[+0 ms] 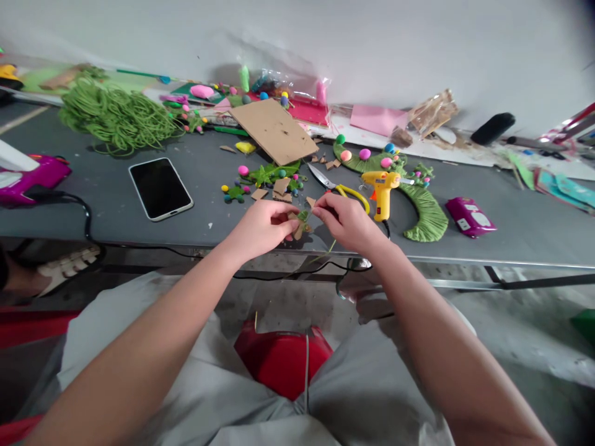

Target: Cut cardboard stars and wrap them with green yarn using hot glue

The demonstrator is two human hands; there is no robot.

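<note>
My left hand [261, 227] pinches a small cardboard piece [298, 233] partly wrapped in green yarn [304, 217], held just above the table's front edge. My right hand [348, 221] is closed at the fingertips on the yarn strand, right beside the piece. A loose tail of yarn [331, 249] hangs below my right hand. Small cardboard scraps [281, 186] lie just beyond my fingers. Near my right hand are yellow-handled scissors [352, 193] and a yellow glue gun [383, 193]. Small green yarn shapes with coloured pompoms [236, 192] lie past my left hand.
A phone [160, 188] and a heap of green yarn [118, 114] lie left. At the back is a cardboard sheet [274, 130]. A green-wrapped crescent [425, 214] and purple packet [470, 217] lie right. A black cable [297, 272] runs along the table's front edge.
</note>
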